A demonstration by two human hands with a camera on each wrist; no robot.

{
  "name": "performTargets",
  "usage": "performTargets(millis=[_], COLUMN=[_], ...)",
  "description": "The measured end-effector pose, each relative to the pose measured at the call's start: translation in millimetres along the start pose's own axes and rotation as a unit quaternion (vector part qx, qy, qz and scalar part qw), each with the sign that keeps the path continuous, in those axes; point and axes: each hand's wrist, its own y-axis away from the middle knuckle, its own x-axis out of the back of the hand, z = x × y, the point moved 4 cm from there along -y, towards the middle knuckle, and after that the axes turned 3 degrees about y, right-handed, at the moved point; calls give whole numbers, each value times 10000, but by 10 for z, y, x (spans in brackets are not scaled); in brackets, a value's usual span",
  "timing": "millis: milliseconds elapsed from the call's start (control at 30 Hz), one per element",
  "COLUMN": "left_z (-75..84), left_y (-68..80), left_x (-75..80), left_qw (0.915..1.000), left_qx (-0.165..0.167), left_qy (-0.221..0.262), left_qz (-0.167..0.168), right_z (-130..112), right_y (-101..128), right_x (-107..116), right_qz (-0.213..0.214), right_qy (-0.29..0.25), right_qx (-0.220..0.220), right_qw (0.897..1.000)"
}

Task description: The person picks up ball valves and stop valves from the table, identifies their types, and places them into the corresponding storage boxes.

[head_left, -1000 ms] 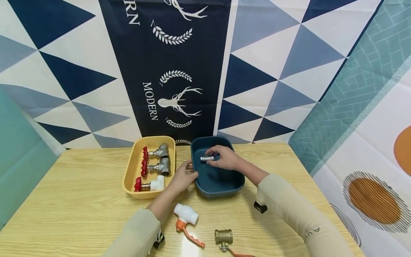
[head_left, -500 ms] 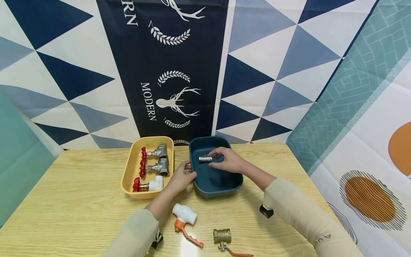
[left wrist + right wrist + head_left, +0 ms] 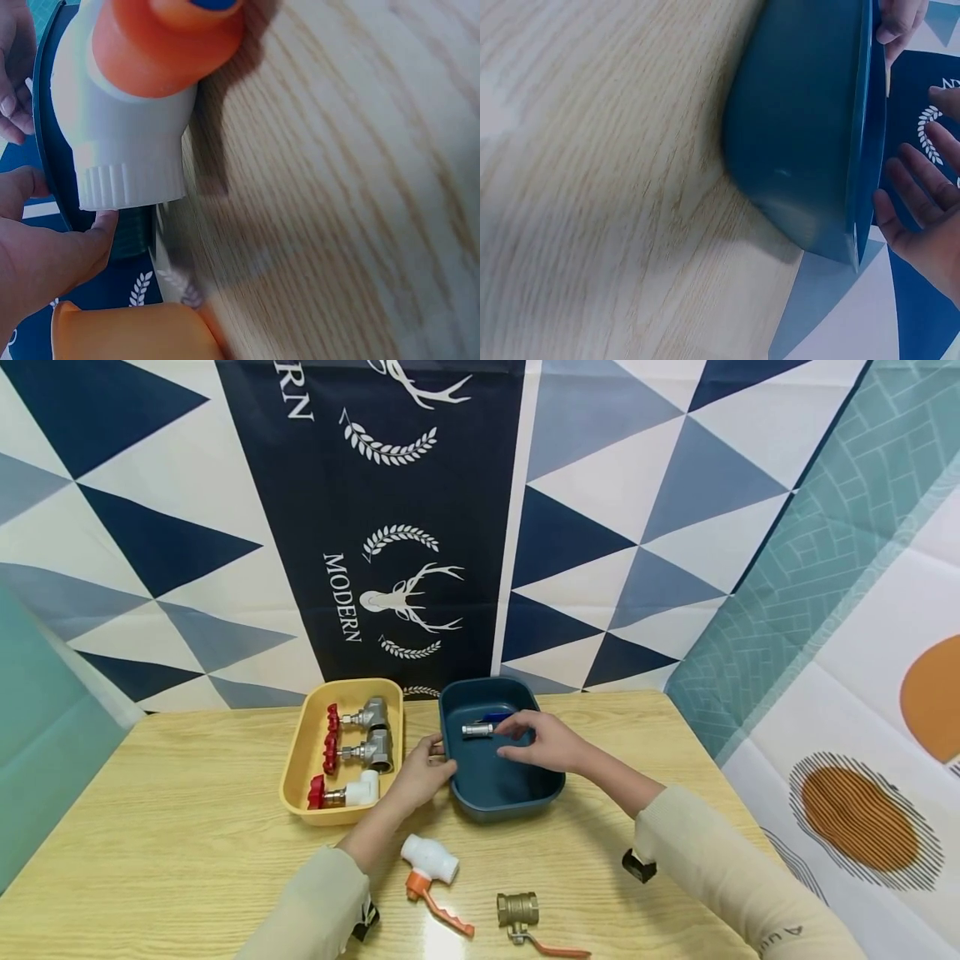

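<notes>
Inside the dark blue bin [image 3: 498, 789] lies a small silver valve [image 3: 477, 730] with a blue handle [image 3: 496, 717] behind it. My right hand [image 3: 546, 742] hovers over the bin just right of the valve, thumb and fingers apart with nothing between them. In the right wrist view its fingers [image 3: 922, 180] are spread above the bin's rim. My left hand [image 3: 422, 774] grips the bin's left rim, thumb at the edge and fingers on the outer side.
Left of the blue bin stands a yellow bin [image 3: 294, 777] holding several red-handled valves [image 3: 363, 752]. Nearer on the wooden table [image 3: 187, 852] lie a white valve [image 3: 431, 858] with an orange lever and a brass valve [image 3: 517, 909] with a red-orange lever. A patterned cloth hangs behind.
My right hand has let go of the silver valve and drawn back to the right, its fingers opening. The blue handle now shows. My left hand stays at the bin's rim.
</notes>
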Motion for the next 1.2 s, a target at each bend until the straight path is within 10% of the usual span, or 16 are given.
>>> performTargets(millis=[1200], left_z=[-13], left_y=[8], left_x=[-15], left_qw=[9999], left_qx=[10], left_qy=[-105], left_qz=[28], right_z=[-43], right_y=[557], right_x=[47], right_qz=[-220], right_qy=[-659], right_qx=[-143], right_qw=[9975])
